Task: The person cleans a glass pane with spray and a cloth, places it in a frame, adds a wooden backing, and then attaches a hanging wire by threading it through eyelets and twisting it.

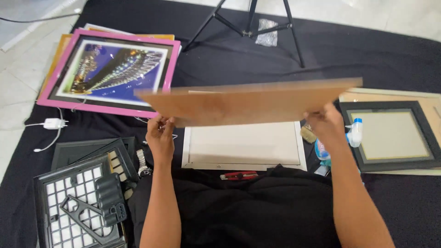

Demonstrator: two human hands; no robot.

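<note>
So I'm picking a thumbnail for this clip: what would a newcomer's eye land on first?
First the brown backing board, held level across the middle by the left hand and right hand, above a white frame on the black cloth. Next the pink-framed picture, far left.

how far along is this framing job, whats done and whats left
Looks done: a pink framed picture lies finished on the cloth. In hand: both hands, left hand and right hand, hold the brown backing board above the white frame. Left: seating it; the black frame also waits.
</note>
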